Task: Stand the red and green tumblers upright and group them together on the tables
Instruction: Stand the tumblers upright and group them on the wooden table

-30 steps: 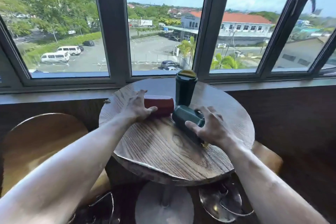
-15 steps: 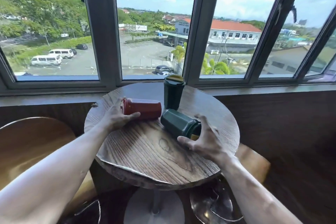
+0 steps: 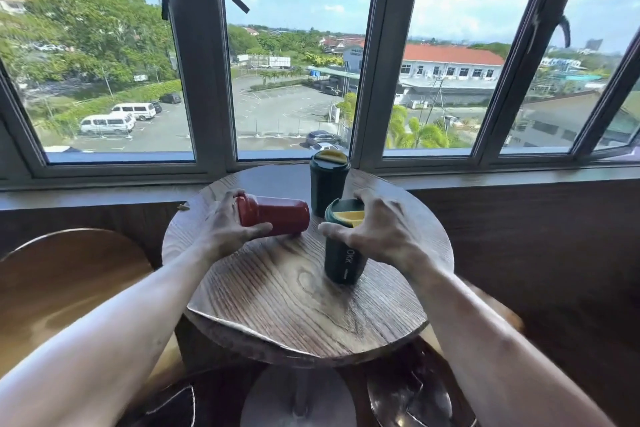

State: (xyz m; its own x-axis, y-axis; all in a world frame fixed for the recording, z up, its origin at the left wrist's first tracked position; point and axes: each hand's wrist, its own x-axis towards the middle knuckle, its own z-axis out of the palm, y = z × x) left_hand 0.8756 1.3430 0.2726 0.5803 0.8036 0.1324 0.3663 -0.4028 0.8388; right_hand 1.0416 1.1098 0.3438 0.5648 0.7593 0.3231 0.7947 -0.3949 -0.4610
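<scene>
Reaching in from the near edge, two bare forearms stretch over a round wooden bench (image 3: 277, 305) with strong grain. Nearest on it stands a dark green tumbler (image 3: 343, 253), upright or close to it, white lettering running down its side and a yellow piece set in its lid. The right hand (image 3: 377, 232) comes over its top, fingers (image 3: 332, 229) curled round the lid rim and grasping it. A little farther back and to the left, the left hand (image 3: 225, 222) grips the red tumbler (image 3: 277, 217); its thumb and fingers wrap the lid end, and the tumbler lies nearly on its side, lid end raised slightly, base pointing right toward the green ones. Beyond both, near the far edge of the bench, a second green tumbler (image 3: 328, 184) stands upright with a yellow-topped lid, untouched, just behind the held green one. A tan chair seat (image 3: 62, 288) sits low at the left. Behind the bench runs a grey window frame (image 3: 204, 80), and through the glass lie a car park with white vans (image 3: 117, 118), trees, and a building with an orange roof (image 3: 450, 55).
</scene>
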